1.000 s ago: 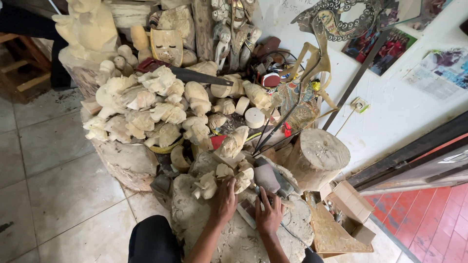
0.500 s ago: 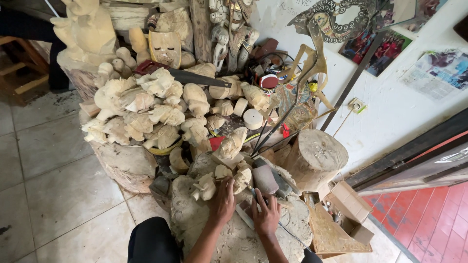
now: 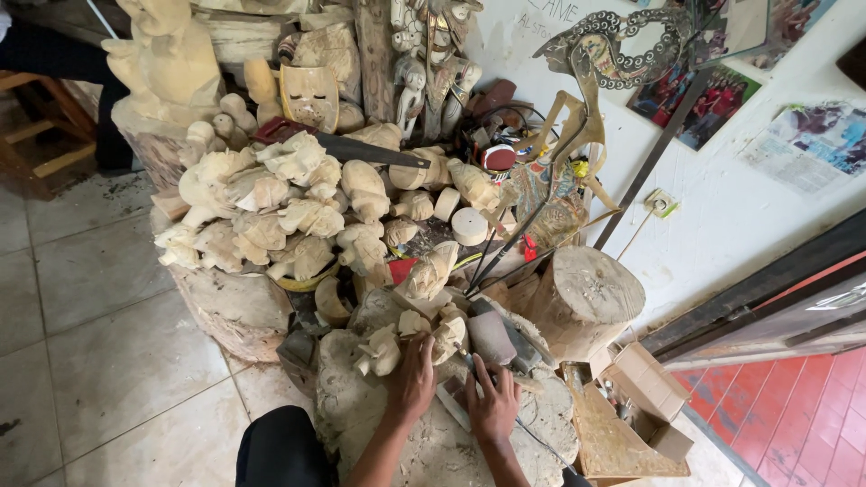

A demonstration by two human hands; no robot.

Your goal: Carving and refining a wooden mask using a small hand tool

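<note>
A: From the head view, where are the hands?

B: The left hand (image 3: 410,379) grips a rough carving (image 3: 388,347) on the stump (image 3: 379,433); the right hand (image 3: 493,408) lies fingers spread beside a mallet (image 3: 492,335).

A: Progress?

B: Seemingly early; the carving is roughly shaped, unfinished.

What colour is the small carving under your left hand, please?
Pale, unfinished wood carving, under the left hand; head view.

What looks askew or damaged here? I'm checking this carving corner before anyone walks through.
Mostly workshop clutter. The saw lies loose across the heap of unfinished wooden carvings, teetering rather than stored. A cardboard box by the wall sits open and tilted. The left hand and right hand rest on a chip-strewn stump.
</note>
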